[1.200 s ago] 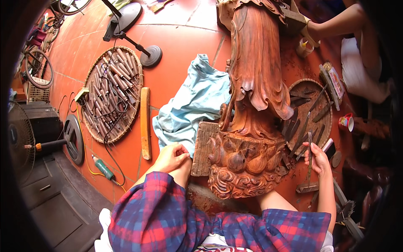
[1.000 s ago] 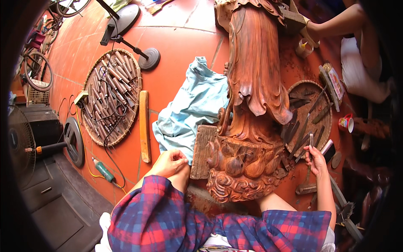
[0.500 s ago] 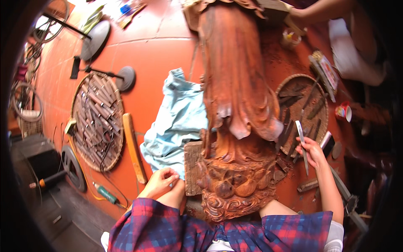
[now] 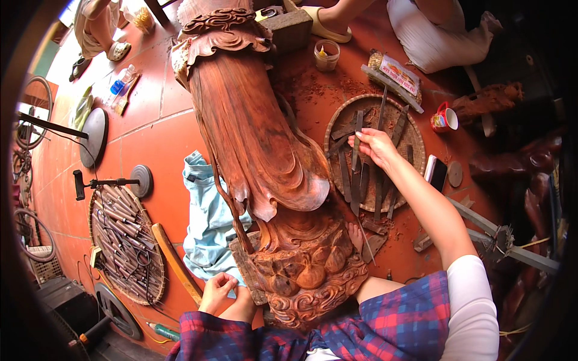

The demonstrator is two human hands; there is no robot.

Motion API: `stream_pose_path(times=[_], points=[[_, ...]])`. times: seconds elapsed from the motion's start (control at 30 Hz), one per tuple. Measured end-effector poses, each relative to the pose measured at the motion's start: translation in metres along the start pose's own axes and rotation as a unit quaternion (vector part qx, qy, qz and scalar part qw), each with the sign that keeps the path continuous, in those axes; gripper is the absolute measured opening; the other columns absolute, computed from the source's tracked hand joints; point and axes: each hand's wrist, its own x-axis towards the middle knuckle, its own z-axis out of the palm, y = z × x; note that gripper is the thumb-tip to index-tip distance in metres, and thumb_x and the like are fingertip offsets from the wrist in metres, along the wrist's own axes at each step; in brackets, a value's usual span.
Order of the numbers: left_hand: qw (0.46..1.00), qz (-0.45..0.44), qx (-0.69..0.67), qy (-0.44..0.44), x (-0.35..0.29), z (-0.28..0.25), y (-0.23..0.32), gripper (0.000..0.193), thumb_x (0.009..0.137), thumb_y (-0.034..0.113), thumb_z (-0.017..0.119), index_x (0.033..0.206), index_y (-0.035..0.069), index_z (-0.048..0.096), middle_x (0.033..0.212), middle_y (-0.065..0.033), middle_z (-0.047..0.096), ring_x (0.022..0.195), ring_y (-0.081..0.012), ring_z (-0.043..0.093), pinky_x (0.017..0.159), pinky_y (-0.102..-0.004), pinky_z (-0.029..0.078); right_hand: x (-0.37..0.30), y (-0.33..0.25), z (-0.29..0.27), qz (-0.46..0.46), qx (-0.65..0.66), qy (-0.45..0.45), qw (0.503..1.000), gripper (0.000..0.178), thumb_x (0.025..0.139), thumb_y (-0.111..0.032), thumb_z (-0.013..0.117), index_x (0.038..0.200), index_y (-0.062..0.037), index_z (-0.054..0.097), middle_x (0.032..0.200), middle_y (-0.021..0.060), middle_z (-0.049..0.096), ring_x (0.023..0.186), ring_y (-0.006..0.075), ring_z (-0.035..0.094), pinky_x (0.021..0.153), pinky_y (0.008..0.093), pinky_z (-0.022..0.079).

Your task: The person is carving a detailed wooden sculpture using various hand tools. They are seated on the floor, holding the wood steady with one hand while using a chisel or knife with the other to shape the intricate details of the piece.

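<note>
My right hand (image 4: 377,148) reaches over a round woven tray (image 4: 419,135) and pinches a narrow, flat metal file (image 4: 357,139) between thumb and fingers. Below it, several similar dark files (image 4: 378,191) lie in the tray. My left hand (image 4: 218,292) rests near my knee with its fingers curled together; nothing shows in them. Between my legs lies a large reddish-brown wood carving (image 4: 253,132), with flowing folds and rounded shapes on its base. A wooden block (image 4: 243,268) sits beside the base. Next to the carving is a crumpled light-blue cloth (image 4: 208,225).
At left, a basket (image 4: 158,259) holds several wooden-handled carving tools (image 4: 123,231), beside a curved wooden bar (image 4: 174,262). A red cup (image 4: 444,118), a plastic tub (image 4: 326,55) and a metal stand (image 4: 503,237) are at right. Other people sit at the far side.
My right hand has moved from the tray's near right edge inward over the files. The view has swung right, so the carving appears further left. My left hand stays curled near the knee.
</note>
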Motion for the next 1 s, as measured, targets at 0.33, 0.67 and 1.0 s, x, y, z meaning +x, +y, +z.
stream_pose_path(times=[0.33, 0.67, 1.0], points=[[1.0, -0.013, 0.012, 0.01, -0.001, -0.001, 0.001, 0.014, 0.094, 0.014, 0.067, 0.088, 0.001, 0.065, 0.079, -0.0002, 0.067, 0.073, -0.0065, 0.059, 0.069, -0.0233, 0.047, -0.017, -0.02, -0.011, 0.029, -0.058, -0.037, 0.997, 0.061, 0.099, -0.038, 0.059, 0.132, 0.0118, 0.046, 0.108, 0.0275, 0.067, 0.094, 0.0325, 0.071, 0.08, 0.0393, 0.062], [1.0, -0.003, -0.004, 0.02, 0.0, 0.0, -0.004, 0.018, 0.095, 0.014, 0.066, 0.087, -0.001, 0.065, 0.081, -0.0026, 0.068, 0.075, -0.0083, 0.06, 0.071, -0.025, 0.05, -0.087, -0.004, -0.173, 0.018, -0.199, 0.201, 0.959, 0.044, 0.094, -0.044, 0.066, 0.078, -0.0029, 0.065, 0.061, 0.0004, 0.06, 0.048, 0.0061, 0.053, 0.042, 0.0193, 0.039], [0.998, 0.022, 0.042, 0.051, -0.006, 0.022, 0.023, 0.011, 0.088, 0.005, 0.072, 0.084, -0.002, 0.065, 0.076, -0.0022, 0.067, 0.066, -0.0063, 0.058, 0.061, -0.023, 0.047, -0.108, 0.042, -0.166, 0.005, -0.241, 0.146, 0.96, 0.01, 0.091, -0.012, 0.07, 0.091, -0.003, 0.068, 0.074, 0.0017, 0.067, 0.059, 0.0057, 0.059, 0.047, 0.0204, 0.046]])
